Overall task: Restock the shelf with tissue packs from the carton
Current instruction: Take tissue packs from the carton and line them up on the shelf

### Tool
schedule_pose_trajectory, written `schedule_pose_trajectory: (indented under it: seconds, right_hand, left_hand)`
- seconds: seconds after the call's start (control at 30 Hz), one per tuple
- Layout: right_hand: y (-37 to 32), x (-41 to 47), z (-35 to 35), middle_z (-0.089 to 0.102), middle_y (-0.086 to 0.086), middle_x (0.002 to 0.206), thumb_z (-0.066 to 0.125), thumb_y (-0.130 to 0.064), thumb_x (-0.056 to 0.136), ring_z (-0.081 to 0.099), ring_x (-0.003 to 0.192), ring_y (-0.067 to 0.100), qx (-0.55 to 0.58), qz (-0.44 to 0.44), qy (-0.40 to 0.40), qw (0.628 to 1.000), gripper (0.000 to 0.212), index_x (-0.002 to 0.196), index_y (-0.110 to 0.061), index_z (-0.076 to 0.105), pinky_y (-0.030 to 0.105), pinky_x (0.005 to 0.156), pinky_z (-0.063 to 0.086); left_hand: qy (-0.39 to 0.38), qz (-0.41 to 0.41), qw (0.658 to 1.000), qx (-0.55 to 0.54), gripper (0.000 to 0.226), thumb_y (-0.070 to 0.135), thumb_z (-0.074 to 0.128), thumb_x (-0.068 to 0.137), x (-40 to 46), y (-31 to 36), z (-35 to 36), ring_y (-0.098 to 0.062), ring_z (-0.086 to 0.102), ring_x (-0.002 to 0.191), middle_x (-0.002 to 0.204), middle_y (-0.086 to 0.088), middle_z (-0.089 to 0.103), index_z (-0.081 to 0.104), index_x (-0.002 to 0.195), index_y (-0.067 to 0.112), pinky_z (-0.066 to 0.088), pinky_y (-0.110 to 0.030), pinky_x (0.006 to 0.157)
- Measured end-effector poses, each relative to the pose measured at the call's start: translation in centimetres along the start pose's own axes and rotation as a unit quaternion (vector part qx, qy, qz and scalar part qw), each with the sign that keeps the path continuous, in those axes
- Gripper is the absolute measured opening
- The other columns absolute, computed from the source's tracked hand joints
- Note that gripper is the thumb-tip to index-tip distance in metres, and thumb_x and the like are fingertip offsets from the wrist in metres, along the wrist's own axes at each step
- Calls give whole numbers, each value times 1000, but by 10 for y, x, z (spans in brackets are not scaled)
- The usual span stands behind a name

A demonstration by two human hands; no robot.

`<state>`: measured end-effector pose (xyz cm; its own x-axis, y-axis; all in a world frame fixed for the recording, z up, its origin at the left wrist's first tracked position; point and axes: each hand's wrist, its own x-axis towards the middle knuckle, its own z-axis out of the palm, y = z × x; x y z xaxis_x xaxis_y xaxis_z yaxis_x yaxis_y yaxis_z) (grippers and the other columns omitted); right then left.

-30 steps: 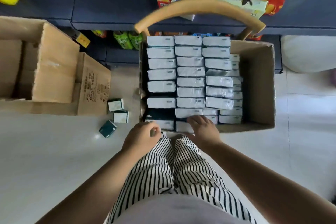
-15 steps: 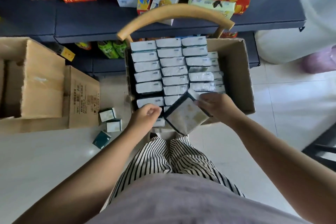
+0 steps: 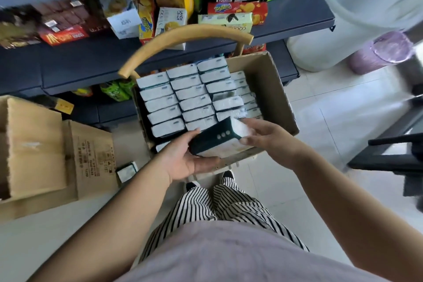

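An open brown carton (image 3: 278,98) sits on a chair in front of me, filled with several rows of white and dark green tissue packs (image 3: 194,102). I hold one tissue pack (image 3: 219,139) tilted above the carton's near edge. My right hand (image 3: 265,136) grips its right end with fingers over the top. My left hand (image 3: 183,158) cups its left end from below, palm up. The dark blue shelf (image 3: 91,59) stands behind the carton, its boards partly bare.
Snack boxes (image 3: 174,7) crowd the upper shelf board. The chair's curved wooden back (image 3: 183,36) arcs over the carton's far side. Two open cardboard boxes (image 3: 34,144) and a loose tissue pack (image 3: 127,170) lie on the floor at left. A dark stand (image 3: 393,155) stands at right.
The pack came up out of the carton in my right hand and turned dark side up. My left hand opened and moved under its left end. The view swung left and up.
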<state>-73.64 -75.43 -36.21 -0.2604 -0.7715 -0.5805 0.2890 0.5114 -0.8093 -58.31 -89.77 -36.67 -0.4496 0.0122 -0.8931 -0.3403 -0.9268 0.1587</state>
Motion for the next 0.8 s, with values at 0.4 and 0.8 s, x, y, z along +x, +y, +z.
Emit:
schedule_pose_trajectory:
  seconds: [0.4, 0.8]
  right_hand:
    - [28, 7, 23, 64, 14, 102, 62, -21, 83, 69, 75, 23, 391, 130, 98, 906, 33, 110, -4, 55, 29, 58, 56]
    - [54, 25, 16, 63, 18, 107, 56, -8, 91, 63, 97, 31, 350, 159, 216, 898, 6, 97, -7, 56, 44, 81, 53]
  left_hand:
    - [-42, 303, 945, 117, 49, -25, 47, 77, 0, -14, 9, -5, 66, 75, 99, 1, 59, 52, 99, 19, 54, -22, 61]
    - [228, 287, 856, 365, 36, 12, 67, 83, 16, -35, -86, -15, 44, 124, 125, 1, 53, 52, 114, 19, 31, -24, 99]
